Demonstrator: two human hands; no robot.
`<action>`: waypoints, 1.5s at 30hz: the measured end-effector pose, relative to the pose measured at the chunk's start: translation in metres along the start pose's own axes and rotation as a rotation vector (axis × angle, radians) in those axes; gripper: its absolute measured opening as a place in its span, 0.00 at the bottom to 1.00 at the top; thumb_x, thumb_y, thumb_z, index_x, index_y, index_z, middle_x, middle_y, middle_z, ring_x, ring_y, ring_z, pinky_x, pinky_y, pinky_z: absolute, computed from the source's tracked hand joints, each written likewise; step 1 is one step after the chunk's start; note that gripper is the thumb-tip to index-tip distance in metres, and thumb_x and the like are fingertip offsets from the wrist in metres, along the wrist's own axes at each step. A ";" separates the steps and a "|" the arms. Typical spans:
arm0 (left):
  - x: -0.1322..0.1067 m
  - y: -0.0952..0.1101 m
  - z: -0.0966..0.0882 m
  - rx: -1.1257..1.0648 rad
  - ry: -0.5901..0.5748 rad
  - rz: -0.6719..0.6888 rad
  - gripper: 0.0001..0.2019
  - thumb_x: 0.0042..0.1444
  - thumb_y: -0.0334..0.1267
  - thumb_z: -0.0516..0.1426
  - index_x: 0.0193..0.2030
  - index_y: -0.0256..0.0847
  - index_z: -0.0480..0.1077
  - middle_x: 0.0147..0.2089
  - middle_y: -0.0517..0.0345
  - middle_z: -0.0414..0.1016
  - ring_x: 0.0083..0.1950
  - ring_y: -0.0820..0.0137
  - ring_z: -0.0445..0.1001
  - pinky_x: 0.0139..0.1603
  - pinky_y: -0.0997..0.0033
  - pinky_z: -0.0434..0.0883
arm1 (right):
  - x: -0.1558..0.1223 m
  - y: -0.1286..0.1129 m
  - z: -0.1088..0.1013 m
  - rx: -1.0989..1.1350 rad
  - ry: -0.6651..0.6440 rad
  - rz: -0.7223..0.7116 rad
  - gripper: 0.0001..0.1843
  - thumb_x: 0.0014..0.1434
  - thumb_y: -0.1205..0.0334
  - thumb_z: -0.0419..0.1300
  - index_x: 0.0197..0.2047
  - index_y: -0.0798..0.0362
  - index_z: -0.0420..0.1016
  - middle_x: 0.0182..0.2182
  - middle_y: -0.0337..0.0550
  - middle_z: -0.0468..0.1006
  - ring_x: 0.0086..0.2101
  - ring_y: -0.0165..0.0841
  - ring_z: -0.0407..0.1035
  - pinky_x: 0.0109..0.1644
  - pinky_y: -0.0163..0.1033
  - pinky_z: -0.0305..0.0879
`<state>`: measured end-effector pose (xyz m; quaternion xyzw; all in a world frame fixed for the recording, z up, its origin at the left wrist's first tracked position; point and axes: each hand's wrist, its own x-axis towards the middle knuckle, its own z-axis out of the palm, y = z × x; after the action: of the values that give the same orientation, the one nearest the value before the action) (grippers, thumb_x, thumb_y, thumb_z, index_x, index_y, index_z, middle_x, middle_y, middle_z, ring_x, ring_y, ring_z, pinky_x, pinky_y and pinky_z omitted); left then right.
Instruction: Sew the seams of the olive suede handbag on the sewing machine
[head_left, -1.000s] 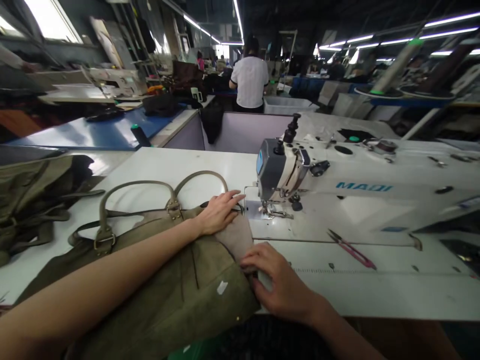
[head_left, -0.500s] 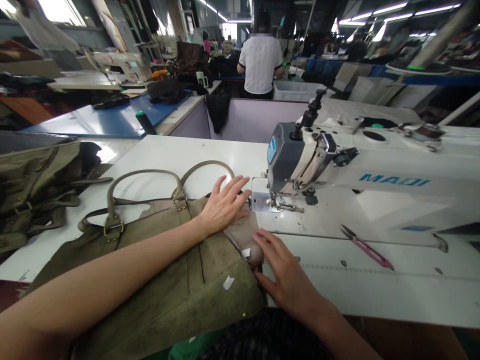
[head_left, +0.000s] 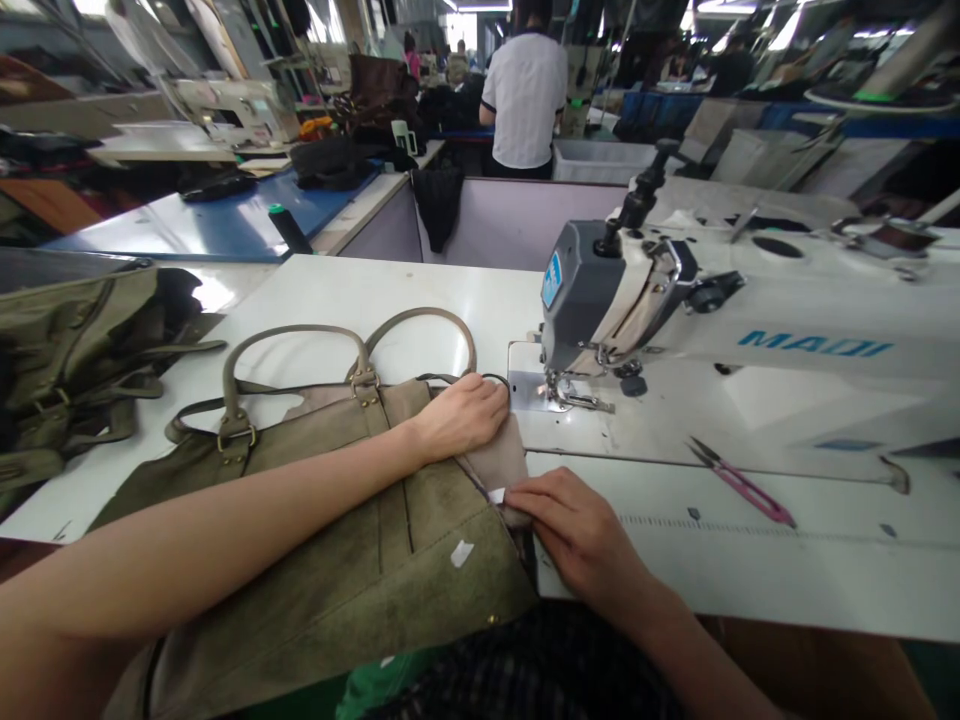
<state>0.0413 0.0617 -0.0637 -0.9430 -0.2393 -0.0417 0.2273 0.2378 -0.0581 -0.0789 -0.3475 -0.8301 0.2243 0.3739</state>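
Sewing-factory floor: an olive suede handbag lies on the white tabletop, just left of the sewing machine, its tan panel near the presser foot. The left hand presses palm-down on the bag's upper edge, fingers together; the right hand lies flat on the panel's corner, gripping nothing. Pink-handled thread snips sit to the machine's right.
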 end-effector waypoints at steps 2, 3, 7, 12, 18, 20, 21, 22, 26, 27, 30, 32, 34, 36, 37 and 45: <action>0.001 0.002 0.000 -0.012 -0.017 0.001 0.10 0.66 0.29 0.50 0.38 0.33 0.72 0.38 0.51 0.70 0.37 0.65 0.65 0.38 0.64 0.61 | 0.004 0.001 -0.003 -0.057 -0.017 -0.044 0.16 0.67 0.73 0.50 0.54 0.54 0.71 0.43 0.48 0.75 0.41 0.40 0.67 0.44 0.46 0.68; 0.001 0.003 0.000 -0.015 -0.020 -0.037 0.10 0.67 0.30 0.50 0.37 0.33 0.71 0.37 0.51 0.70 0.38 0.64 0.66 0.41 0.62 0.62 | 0.006 0.002 -0.005 -0.091 -0.031 -0.064 0.15 0.67 0.72 0.50 0.54 0.54 0.71 0.43 0.49 0.75 0.41 0.41 0.67 0.44 0.48 0.68; 0.001 0.001 0.006 -0.036 -0.025 -0.224 0.14 0.68 0.42 0.52 0.38 0.33 0.70 0.38 0.52 0.69 0.41 0.61 0.66 0.57 0.47 0.58 | 0.012 0.002 -0.005 -0.152 -0.123 -0.153 0.12 0.69 0.69 0.49 0.49 0.58 0.73 0.42 0.51 0.76 0.45 0.44 0.66 0.49 0.50 0.67; 0.003 -0.004 0.009 -0.028 -0.045 -0.183 0.21 0.66 0.53 0.51 0.40 0.34 0.69 0.37 0.52 0.68 0.40 0.60 0.66 0.59 0.48 0.59 | 0.008 -0.004 0.009 -0.081 -0.102 -0.170 0.16 0.70 0.70 0.45 0.46 0.62 0.73 0.40 0.55 0.76 0.42 0.42 0.69 0.46 0.46 0.71; 0.002 0.002 0.003 0.071 0.012 -0.191 0.17 0.66 0.48 0.53 0.39 0.33 0.70 0.37 0.50 0.67 0.41 0.59 0.64 0.62 0.48 0.55 | -0.006 -0.012 0.012 -0.106 -0.040 -0.125 0.15 0.67 0.73 0.48 0.49 0.60 0.74 0.40 0.54 0.77 0.45 0.42 0.71 0.48 0.45 0.74; 0.002 0.004 0.002 0.066 0.031 -0.162 0.13 0.67 0.43 0.52 0.39 0.34 0.70 0.37 0.50 0.68 0.42 0.59 0.65 0.61 0.50 0.56 | -0.007 -0.014 0.012 -0.106 -0.030 -0.092 0.14 0.67 0.72 0.49 0.48 0.59 0.75 0.40 0.53 0.78 0.44 0.42 0.72 0.48 0.45 0.74; 0.002 0.004 0.002 0.055 0.028 -0.150 0.12 0.67 0.40 0.52 0.39 0.34 0.70 0.37 0.51 0.68 0.42 0.59 0.65 0.59 0.51 0.57 | -0.007 -0.015 0.012 -0.107 -0.024 -0.076 0.14 0.68 0.71 0.49 0.47 0.59 0.75 0.40 0.53 0.78 0.44 0.42 0.72 0.49 0.45 0.74; 0.002 0.004 0.003 0.038 0.015 -0.148 0.11 0.67 0.39 0.51 0.38 0.34 0.70 0.37 0.51 0.68 0.42 0.59 0.65 0.57 0.51 0.58 | -0.007 -0.015 0.012 -0.111 -0.016 -0.065 0.14 0.68 0.71 0.49 0.47 0.58 0.75 0.40 0.53 0.78 0.44 0.41 0.73 0.49 0.45 0.74; 0.004 0.000 0.009 -0.062 -0.035 -0.222 0.13 0.67 0.43 0.52 0.40 0.33 0.69 0.37 0.49 0.69 0.42 0.58 0.65 0.51 0.52 0.61 | -0.009 -0.017 0.014 -0.120 -0.013 -0.044 0.15 0.68 0.71 0.48 0.49 0.57 0.76 0.41 0.53 0.79 0.45 0.41 0.73 0.54 0.48 0.72; 0.004 0.000 0.010 -0.080 -0.032 -0.239 0.14 0.67 0.44 0.52 0.40 0.33 0.69 0.37 0.49 0.70 0.42 0.58 0.65 0.52 0.51 0.61 | -0.012 -0.018 0.015 -0.128 -0.024 -0.040 0.16 0.68 0.71 0.48 0.50 0.58 0.75 0.42 0.53 0.79 0.46 0.42 0.73 0.55 0.49 0.71; 0.004 -0.002 0.012 -0.092 -0.025 -0.265 0.16 0.67 0.46 0.52 0.39 0.33 0.70 0.38 0.49 0.70 0.43 0.58 0.65 0.57 0.49 0.58 | -0.021 -0.019 0.016 -0.159 -0.084 -0.013 0.19 0.66 0.74 0.47 0.55 0.61 0.73 0.49 0.56 0.76 0.52 0.42 0.69 0.57 0.49 0.70; 0.004 -0.001 0.012 -0.086 -0.035 -0.271 0.17 0.67 0.46 0.51 0.37 0.33 0.71 0.38 0.48 0.70 0.43 0.58 0.65 0.59 0.47 0.57 | -0.028 -0.020 0.017 -0.180 -0.125 -0.005 0.22 0.65 0.76 0.45 0.58 0.62 0.70 0.54 0.57 0.72 0.57 0.42 0.65 0.59 0.50 0.68; 0.004 -0.001 0.012 -0.113 -0.056 -0.285 0.18 0.68 0.44 0.50 0.36 0.33 0.72 0.40 0.47 0.70 0.45 0.57 0.66 0.61 0.47 0.55 | -0.032 -0.022 0.016 -0.206 -0.160 -0.013 0.24 0.63 0.78 0.44 0.60 0.63 0.67 0.57 0.58 0.70 0.60 0.43 0.61 0.61 0.55 0.64; 0.005 -0.001 0.012 -0.188 -0.091 -0.304 0.18 0.68 0.42 0.48 0.36 0.32 0.72 0.41 0.46 0.70 0.47 0.56 0.66 0.60 0.48 0.57 | -0.033 -0.025 0.014 -0.226 -0.204 -0.022 0.26 0.60 0.79 0.43 0.60 0.65 0.66 0.58 0.59 0.68 0.61 0.44 0.57 0.62 0.60 0.60; 0.005 -0.002 0.012 -0.229 -0.109 -0.313 0.17 0.68 0.41 0.48 0.36 0.31 0.72 0.42 0.45 0.69 0.48 0.56 0.66 0.58 0.50 0.58 | -0.033 -0.028 0.012 -0.227 -0.232 -0.019 0.28 0.58 0.79 0.44 0.60 0.67 0.66 0.59 0.59 0.66 0.62 0.45 0.56 0.63 0.61 0.58; 0.004 -0.011 0.014 -0.398 -0.128 -0.293 0.10 0.64 0.41 0.56 0.39 0.35 0.72 0.45 0.51 0.71 0.50 0.63 0.67 0.61 0.55 0.58 | -0.036 -0.025 0.014 -0.271 -0.233 -0.114 0.26 0.56 0.77 0.47 0.58 0.69 0.68 0.58 0.59 0.67 0.61 0.46 0.57 0.62 0.58 0.60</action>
<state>0.0395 0.0782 -0.0708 -0.9252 -0.3743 -0.0609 0.0131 0.2334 -0.1025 -0.0887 -0.3187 -0.9088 0.1274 0.2372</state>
